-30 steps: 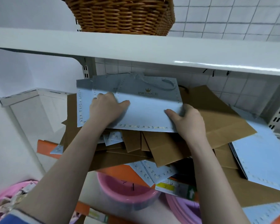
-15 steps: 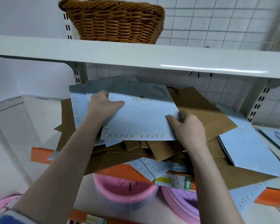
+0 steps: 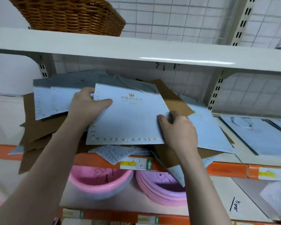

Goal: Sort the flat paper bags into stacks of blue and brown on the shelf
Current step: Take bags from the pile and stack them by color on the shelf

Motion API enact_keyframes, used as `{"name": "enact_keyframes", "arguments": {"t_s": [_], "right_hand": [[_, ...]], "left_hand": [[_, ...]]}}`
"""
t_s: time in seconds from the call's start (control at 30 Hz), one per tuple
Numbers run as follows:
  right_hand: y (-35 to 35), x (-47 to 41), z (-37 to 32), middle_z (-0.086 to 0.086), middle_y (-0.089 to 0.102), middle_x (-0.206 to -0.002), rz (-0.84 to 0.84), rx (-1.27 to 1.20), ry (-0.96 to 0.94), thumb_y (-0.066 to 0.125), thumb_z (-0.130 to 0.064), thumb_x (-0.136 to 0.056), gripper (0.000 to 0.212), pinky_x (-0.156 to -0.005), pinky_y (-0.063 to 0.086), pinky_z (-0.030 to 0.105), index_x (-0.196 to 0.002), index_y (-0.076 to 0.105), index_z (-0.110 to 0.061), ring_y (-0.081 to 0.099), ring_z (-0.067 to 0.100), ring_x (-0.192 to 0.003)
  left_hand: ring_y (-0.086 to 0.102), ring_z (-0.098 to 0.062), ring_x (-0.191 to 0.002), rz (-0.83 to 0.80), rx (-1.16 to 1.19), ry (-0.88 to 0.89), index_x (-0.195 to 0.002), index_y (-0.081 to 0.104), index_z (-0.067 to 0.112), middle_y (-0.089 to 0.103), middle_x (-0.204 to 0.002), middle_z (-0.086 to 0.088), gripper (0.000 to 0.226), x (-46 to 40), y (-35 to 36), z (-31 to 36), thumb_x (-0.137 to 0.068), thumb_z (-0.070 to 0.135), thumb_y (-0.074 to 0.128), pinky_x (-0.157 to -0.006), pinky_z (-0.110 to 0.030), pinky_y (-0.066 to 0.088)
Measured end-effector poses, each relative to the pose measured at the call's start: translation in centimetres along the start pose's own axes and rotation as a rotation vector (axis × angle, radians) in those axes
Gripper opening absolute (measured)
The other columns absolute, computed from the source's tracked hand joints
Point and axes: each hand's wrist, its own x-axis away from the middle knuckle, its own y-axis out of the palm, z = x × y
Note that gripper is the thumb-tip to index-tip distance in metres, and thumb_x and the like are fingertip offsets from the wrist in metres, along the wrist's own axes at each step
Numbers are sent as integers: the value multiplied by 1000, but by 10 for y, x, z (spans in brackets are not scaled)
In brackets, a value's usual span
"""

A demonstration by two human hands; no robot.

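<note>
While the left hand [image 3: 88, 106] pinches the blue bag's [image 3: 128, 117] left edge, thumb on top, the right hand [image 3: 178, 129] grips its lower right corner. It lies atop mixed blue and brown bags [image 3: 39, 127] heaped on the shelf [image 3: 225, 169]; more blue bags [image 3: 258, 135] lie just right.

Matt blue paper bag [image 3: 128, 120], matt brown paper bags [image 3: 172, 98], woven wicker basket [image 3: 68, 15], glossy pink plastic basins [image 3: 101, 182].

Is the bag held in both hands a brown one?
No, the bag gripped by the left hand and right hand is light blue with a gold crown.
</note>
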Motion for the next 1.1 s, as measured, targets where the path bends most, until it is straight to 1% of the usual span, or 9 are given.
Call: {"name": "enact_keyframes", "arguments": {"t_s": [0.17,0.23,0.33,0.43,0.53,0.67,0.83,0.97,1.1], "right_hand": [[-49,4,62,12,58,-103,42,-21,9,48,-46,-91,38,-72,37,35,-105,58,-12,54,35,-95],[-74,5,98,11,58,-100,59,-33,16,50,-46,-89,35,-69,35,35,-100,57,-13,53,35,-92],[-114,9,158,9,57,-98,68,-37,44,51,-43,-89,30,-70,37,34,-98,56,-14,52,34,-90],[-154,12,218,9,51,-91,53,3,86,50,-41,-90,27,-65,34,34,-88,51,-14,47,32,-79],[-189,16,272,6,43,-82,78,56,135,49,-39,-90,28,-61,33,35,-82,46,-13,42,31,-71],[-223,14,324,5,42,-82,93,107,164,50,-36,-91,25,-60,30,34,-84,48,-12,39,28,-70],[-237,3,371,8,47,-88,97,105,244,50,-35,-90,26,-63,33,34,-84,50,-10,42,30,-76],[-232,-16,393,8,46,-84,84,74,294,51,-35,-90,25,-62,33,33,-80,49,-12,44,31,-74],[-220,-48,404,5,42,-82,64,127,307,50,-36,-91,26,-64,33,33,-84,51,-11,42,29,-72]], "left_hand": [[56,-22,-90,-42,-28,-10,-106,60,9,57,-101,-3,44,35,57,36,-74,35,73,-77,-31,44],[60,-27,-89,-62,-59,15,-104,62,3,62,-99,-8,47,54,90,54,-72,36,72,-73,-38,48],[56,-26,-87,-66,-134,69,-98,63,3,62,-99,-11,35,88,150,83,-76,29,71,-60,-33,37],[50,-28,-83,-60,-161,79,-83,52,11,58,-102,-21,28,126,209,113,-75,30,71,-64,-29,30],[51,-33,-85,-97,-145,85,-73,46,13,55,-92,-23,29,160,263,142,-74,28,71,-65,-33,32],[36,-28,-66,-123,-161,92,-59,29,17,33,-72,-6,43,193,318,173,-74,29,68,-58,-33,18],[35,-26,-75,-174,-185,97,-62,33,13,40,-87,-13,37,205,369,192,-79,20,65,-61,-30,21],[41,-24,-79,-210,-160,103,-80,52,4,46,-96,-13,22,194,402,191,-79,21,65,-68,-28,30],[46,-26,-74,-200,-158,122,-82,56,1,51,-97,-17,22,172,431,183,-80,21,65,-60,-28,30]]}}
